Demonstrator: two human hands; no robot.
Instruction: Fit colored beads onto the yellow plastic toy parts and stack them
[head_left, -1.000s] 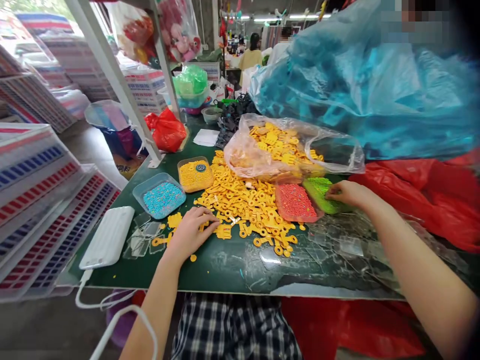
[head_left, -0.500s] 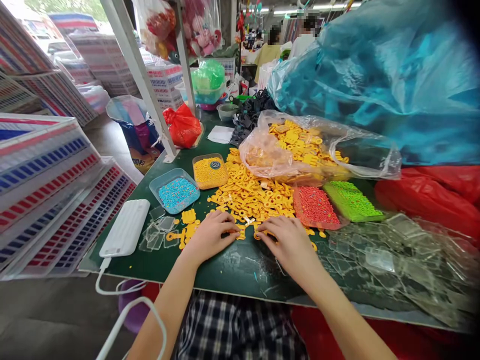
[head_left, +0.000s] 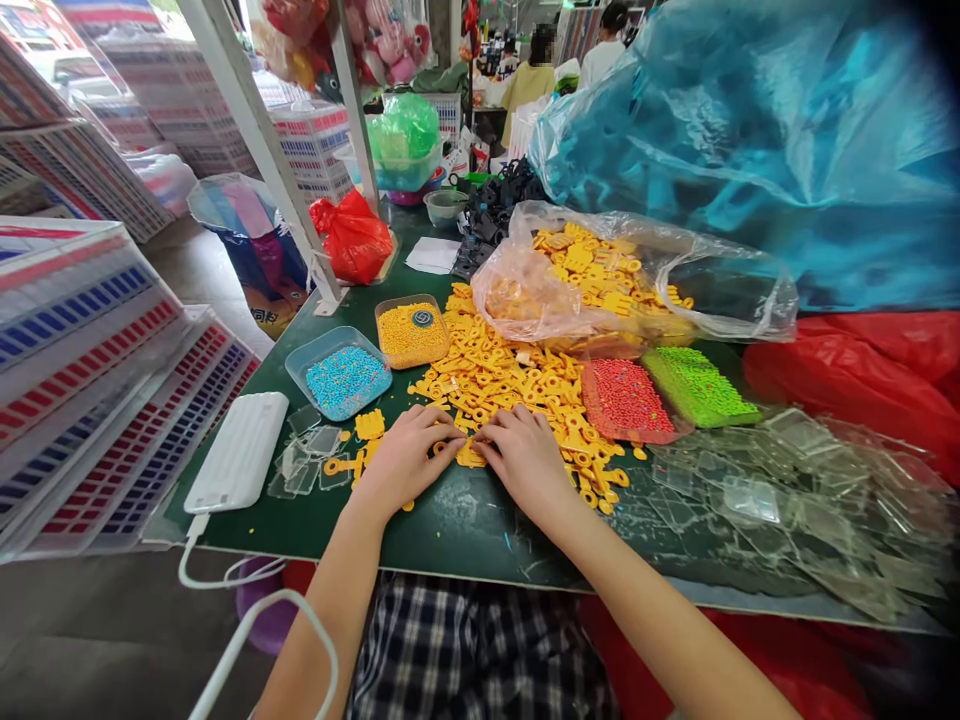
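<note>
My left hand (head_left: 409, 452) and my right hand (head_left: 523, 462) meet close together over the table's near side, fingertips pinched. Between them is a small yellow plastic piece (head_left: 471, 456), flat with a notched edge; both hands' fingers close on its sides, partly hiding it. Just beyond lies a heap of yellow plastic pieces (head_left: 517, 385), many with a ring at one end. More yellow pieces (head_left: 369, 425) lie left of my left hand, partly covered by it. Clear plastic squares (head_left: 304, 465) are scattered farther left.
Trays of blue beads (head_left: 346, 380), yellow beads (head_left: 411, 335), red beads (head_left: 626, 398) and green beads (head_left: 699, 385) flank the heap. A white power bank (head_left: 238, 452) with a cable sits left. Clear plastic sheets (head_left: 757, 498) spread right. Behind is an open plastic bag (head_left: 517, 290) of yellow pieces.
My right hand has moved left, closing the gap to my left hand over the yellow piece. The yellow pieces it covered at the right now show. The view has shifted slightly.
</note>
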